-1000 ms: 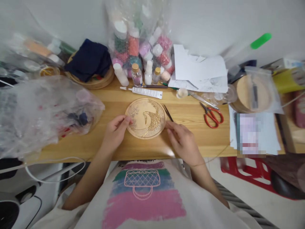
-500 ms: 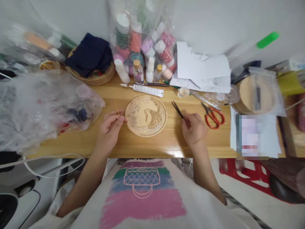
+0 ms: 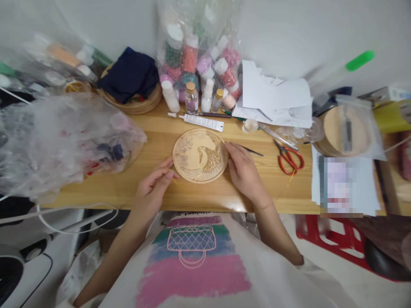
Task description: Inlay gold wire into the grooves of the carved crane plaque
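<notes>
A round wooden disc (image 3: 201, 156) with a crane design partly lined in gold lies on the table in front of me. At its lower left, my left hand (image 3: 157, 182) pinches a thin yellow thread (image 3: 175, 181), its fingers close to the rim. My right hand (image 3: 241, 171) rests against the disc's right edge with its fingers extended and nothing in its grip. Just beyond that hand lie dark tweezers (image 3: 252, 150), partly hidden by it. Red-handled scissors (image 3: 289, 160) are farther right, with a strand of yellow thread below them.
Behind the disc are a white tube (image 3: 204, 122), small bottles (image 3: 192, 98) and a bag of jars (image 3: 199, 60). A plastic bag (image 3: 64, 145) fills the left. White papers (image 3: 276, 98) and a round wooden box (image 3: 345, 130) stand right.
My right hand has let go of the tweezers, which now lie on the table, and has moved left to the disc. My left hand has shifted slightly down and right.
</notes>
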Motion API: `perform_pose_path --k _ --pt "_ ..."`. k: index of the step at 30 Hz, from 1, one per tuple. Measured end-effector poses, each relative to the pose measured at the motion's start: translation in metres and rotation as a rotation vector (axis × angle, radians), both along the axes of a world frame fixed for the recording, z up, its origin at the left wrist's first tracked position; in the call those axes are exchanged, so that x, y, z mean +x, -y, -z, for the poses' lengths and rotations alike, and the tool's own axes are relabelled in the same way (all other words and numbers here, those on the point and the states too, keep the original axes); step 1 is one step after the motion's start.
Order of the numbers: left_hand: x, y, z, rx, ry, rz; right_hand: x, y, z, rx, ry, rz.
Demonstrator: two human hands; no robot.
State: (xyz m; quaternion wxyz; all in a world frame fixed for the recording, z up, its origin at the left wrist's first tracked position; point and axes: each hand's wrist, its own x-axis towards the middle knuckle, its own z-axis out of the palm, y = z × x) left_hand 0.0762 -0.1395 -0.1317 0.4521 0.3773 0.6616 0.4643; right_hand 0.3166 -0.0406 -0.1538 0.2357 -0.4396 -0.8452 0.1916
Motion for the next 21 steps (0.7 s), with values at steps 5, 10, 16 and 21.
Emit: perform_pose_path --k 5,10,16,21 --pt "-0.001 -0.006 0.008 0.009 0.014 -0.029 -0.006 0.019 0.002 0.02 0.032 0.066" --pt "0.001 -0.027 0.007 0.023 0.047 -0.037 -0.007 0.041 0.001 0.054 0.007 0.18" --pt "0.008 -0.044 0.002 0.04 0.067 -0.025 -0.003 0.048 0.007 0.066 -0.069 0.276" --pt "0.009 -0.051 0.003 0.048 0.091 -0.036 -0.001 0.045 0.009 0.125 -0.096 0.258"
